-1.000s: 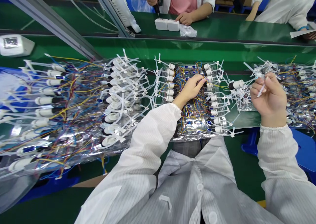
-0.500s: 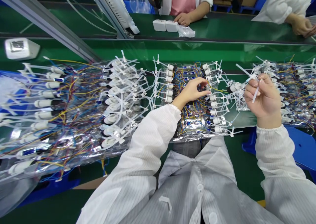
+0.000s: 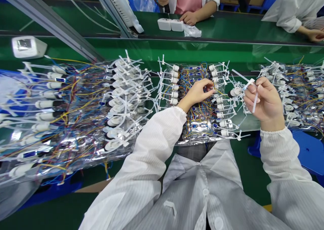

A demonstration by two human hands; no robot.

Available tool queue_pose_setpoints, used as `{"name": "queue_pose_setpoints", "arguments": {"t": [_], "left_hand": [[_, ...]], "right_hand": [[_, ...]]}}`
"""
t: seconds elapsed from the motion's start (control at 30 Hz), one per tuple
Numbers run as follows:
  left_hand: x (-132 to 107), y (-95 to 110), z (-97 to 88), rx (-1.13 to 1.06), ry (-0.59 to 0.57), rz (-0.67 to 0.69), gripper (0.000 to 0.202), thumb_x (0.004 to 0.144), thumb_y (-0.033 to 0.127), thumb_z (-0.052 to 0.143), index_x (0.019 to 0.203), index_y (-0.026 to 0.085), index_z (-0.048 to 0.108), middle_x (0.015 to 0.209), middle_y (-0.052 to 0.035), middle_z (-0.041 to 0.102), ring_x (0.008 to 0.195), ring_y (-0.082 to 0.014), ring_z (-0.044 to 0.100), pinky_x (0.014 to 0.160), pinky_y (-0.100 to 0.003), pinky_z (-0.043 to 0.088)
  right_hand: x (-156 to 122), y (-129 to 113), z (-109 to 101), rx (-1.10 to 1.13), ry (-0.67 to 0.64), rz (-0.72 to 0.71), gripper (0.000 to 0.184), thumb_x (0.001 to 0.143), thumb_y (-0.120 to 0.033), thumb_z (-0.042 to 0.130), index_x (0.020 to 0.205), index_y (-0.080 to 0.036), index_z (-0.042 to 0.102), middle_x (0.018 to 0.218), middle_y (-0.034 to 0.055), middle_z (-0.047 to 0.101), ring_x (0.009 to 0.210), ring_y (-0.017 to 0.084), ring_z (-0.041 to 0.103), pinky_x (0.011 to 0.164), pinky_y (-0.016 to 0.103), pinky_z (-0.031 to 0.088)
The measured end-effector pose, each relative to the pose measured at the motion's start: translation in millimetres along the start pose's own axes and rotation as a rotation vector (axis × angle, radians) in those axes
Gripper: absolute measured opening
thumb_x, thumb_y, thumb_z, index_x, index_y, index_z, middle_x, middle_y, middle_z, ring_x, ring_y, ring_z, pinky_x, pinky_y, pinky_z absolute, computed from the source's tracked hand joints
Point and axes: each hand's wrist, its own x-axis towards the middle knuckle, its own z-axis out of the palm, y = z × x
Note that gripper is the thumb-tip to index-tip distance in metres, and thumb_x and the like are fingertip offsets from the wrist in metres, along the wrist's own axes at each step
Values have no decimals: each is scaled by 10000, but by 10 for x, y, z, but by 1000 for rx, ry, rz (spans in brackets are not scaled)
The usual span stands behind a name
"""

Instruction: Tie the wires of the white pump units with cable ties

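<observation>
My left hand [image 3: 198,93] reaches into a plastic-wrapped wiring harness [image 3: 198,132], its fingertips pinched on coloured wires [image 3: 209,88] beside a row of white plugs [image 3: 217,100]. My right hand [image 3: 264,101] is shut on a white cable tie [image 3: 254,101], whose strap stands out between the fingers. Just left of that hand lies a loose white plug [image 3: 235,92] with several ties around it. The palm side of my left hand hides part of the wiring below it.
Larger wrapped harness bundles [image 3: 71,115] [image 3: 303,88] lie to both sides on a green conveyor belt [image 3: 177,54]. Across the belt, a co-worker's hand [image 3: 189,18] rests by white boxes [image 3: 170,25]. A metal rail [image 3: 50,30] crosses overhead at upper left.
My right hand has moved left toward the loose plug, carrying the cable tie. My left hand has shifted slightly, and its fingers have closed in on the wires.
</observation>
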Motion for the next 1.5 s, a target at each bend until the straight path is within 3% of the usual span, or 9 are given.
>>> {"name": "queue_pose_setpoints", "arguments": {"t": [0.1, 0.2, 0.33, 0.5, 0.87, 1.07, 1.23, 1.33, 1.5], "left_hand": [[-5, -34, 5, 23, 19, 7, 98, 1000, 290, 735, 1033, 200, 714, 1013, -76, 769, 947, -236, 707, 946, -419, 578], [-10, -72, 13, 38, 27, 12, 117, 1028, 314, 732, 1053, 200, 727, 1030, -79, 779, 962, -241, 714, 964, -437, 589], [-10, -123, 30, 53, 48, 38, 178, 1052, 386, 749, 1078, 209, 745, 1041, -79, 779, 966, -242, 719, 961, -448, 604], [-6, -165, 51, 96, 46, 115, 182, 1055, 403, 757, 1025, 224, 749, 1059, -71, 760, 1011, -241, 717, 983, -449, 600], [-27, -172, 87, 238, 2, 116, 77, 1057, 263, 735, 1117, 227, 767, 1170, -78, 747, 1068, -237, 732, 966, -398, 594], [-24, -141, 69, 309, -13, 109, 88, 1043, 288, 766, 1080, 213, 739, 1168, -84, 751, 1051, -249, 724, 949, -415, 576], [-24, -112, 51, 312, -47, 191, 119, 1022, 309, 796, 981, 225, 723, 1168, -83, 746, 1114, -259, 716, 972, -427, 545], [-23, -90, 53, 295, -31, 195, 215, 994, 372, 827, 906, 225, 698, 1116, -79, 741, 1095, -269, 708, 973, -449, 533], [-13, -63, 59, 277, 43, 123, 359, 1018, 432, 775, 788, 226, 591, 1020, -71, 722, 1016, -261, 680, 933, -445, 519]], "right_hand": [[-2, -47, -23, 138, 31, 6, 330, 813, -533, 916, 938, -363, 662, 858, -5, 628, 593, 155, 389, 528, 346, 375], [-4, -109, -35, 328, -31, -33, 287, 828, -407, 946, 945, -334, 695, 793, -47, 597, 532, 88, 273, 442, 273, 303], [-17, -175, -63, 448, -83, -31, 260, 860, -288, 927, 957, -312, 687, 805, -69, 636, 528, 64, 309, 435, 247, 335], [-28, -164, -92, 451, -93, -17, 228, 919, -252, 853, 960, -330, 642, 822, -71, 655, 535, 78, 369, 462, 279, 357], [13, -124, -101, 437, -29, -24, 283, 849, -293, 908, 926, -327, 638, 794, -54, 646, 524, 88, 310, 436, 300, 275], [63, -120, -148, 553, 56, -24, 322, 791, -225, 928, 881, -295, 626, 780, -48, 634, 530, 71, 298, 395, 240, 298], [229, -93, -337, 1053, 268, -35, 277, 906, -54, 743, 905, -283, 589, 792, -27, 634, 585, 55, 466, 462, 161, 479], [281, -126, -375, 1254, 369, -12, 206, 1052, -150, 623, 906, -285, 571, 783, -20, 610, 570, 75, 495, 451, 195, 518], [274, -186, -315, 1278, 408, -22, 256, 1135, -281, 572, 885, -246, 530, 767, -35, 566, 516, 53, 476, 413, 178, 490]]}}
